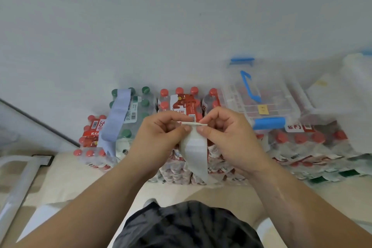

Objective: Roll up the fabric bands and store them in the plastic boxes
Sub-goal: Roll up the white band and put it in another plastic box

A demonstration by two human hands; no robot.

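Note:
A white fabric band point(194, 151) hangs down between my two hands in the middle of the view. My left hand point(161, 137) pinches its top edge from the left. My right hand point(225, 137) pinches the same folded top edge from the right. A pale blue fabric band point(116, 119) lies draped over the packs of water bottles at the left. A clear plastic box point(267, 106) with blue latches and a blue handle sits closed on the bottle packs at the right.
Shrink-wrapped packs of red-capped bottles point(302, 143) and green-capped bottles point(141, 106) stand against the white wall. More clear boxes point(356, 78) sit at the far right. A white metal frame point(18, 183) is at the lower left.

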